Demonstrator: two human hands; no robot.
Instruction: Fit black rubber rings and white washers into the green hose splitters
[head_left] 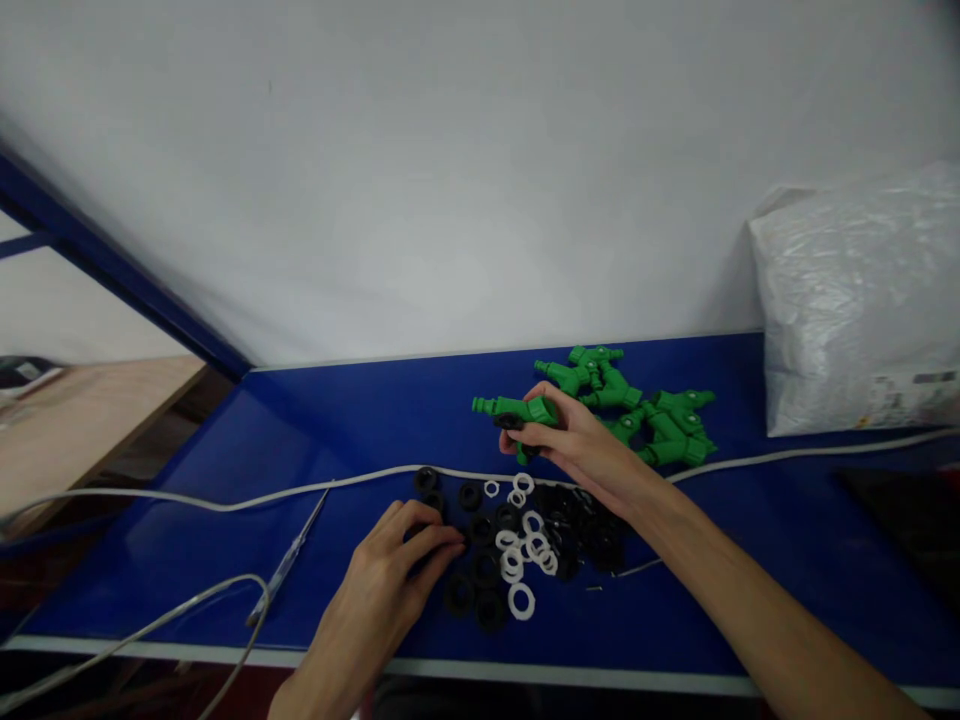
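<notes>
My right hand [559, 430] is closed around a green Y-shaped hose connector [495, 405], lifted above the blue table. A black ring-like part [508, 421] shows on the connector beside my thumb. My left hand [409, 560] is low over the table, fingertips drawn together at the edge of the black rings [486, 570]; what they pinch, if anything, is hidden. White ring washers [521, 601] lie just right of the black rings. Beyond them is a pile of small black parts [592, 525], partly behind my right wrist.
Several more green connectors [679, 430] lie heaped at the back of the blue table [315, 420]. A white cable [300, 490] crosses the table. At left lies a thin pointed tool [289, 560]; a plastic-wrapped package [862, 310] stands at right against the white wall [450, 180].
</notes>
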